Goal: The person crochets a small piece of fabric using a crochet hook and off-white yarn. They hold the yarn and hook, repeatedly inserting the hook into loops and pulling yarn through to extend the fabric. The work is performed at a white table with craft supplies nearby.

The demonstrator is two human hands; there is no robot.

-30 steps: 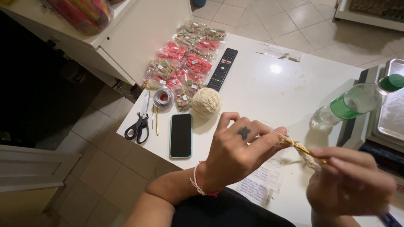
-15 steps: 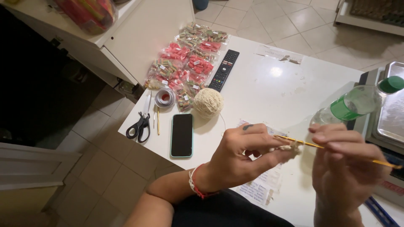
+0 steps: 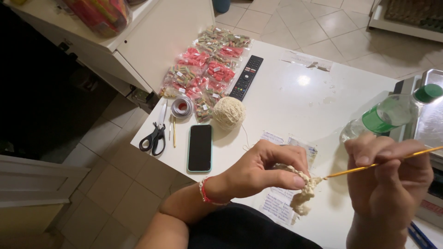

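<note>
My left hand [image 3: 263, 173] pinches a small cream crochet piece [image 3: 302, 193] between thumb and fingers over the white table's near edge. My right hand [image 3: 390, 184] grips a golden crochet hook [image 3: 369, 166] whose tip is stuck into the piece. A thin strand runs from the work toward the cream yarn ball [image 3: 228, 113] lying further back beside a dark phone [image 3: 200, 147].
White table [image 3: 286, 97] carries black scissors [image 3: 154, 136], a small round spool [image 3: 182, 107], several bags of red and mixed beads [image 3: 203, 76], a black remote [image 3: 247, 77], printed paper [image 3: 277, 203], and a clear bottle with green cap [image 3: 392, 113] at right. Tiled floor lies left.
My right hand has drawn the hook further right and up, and both hands with the crochet piece sit slightly lower and closer to me.
</note>
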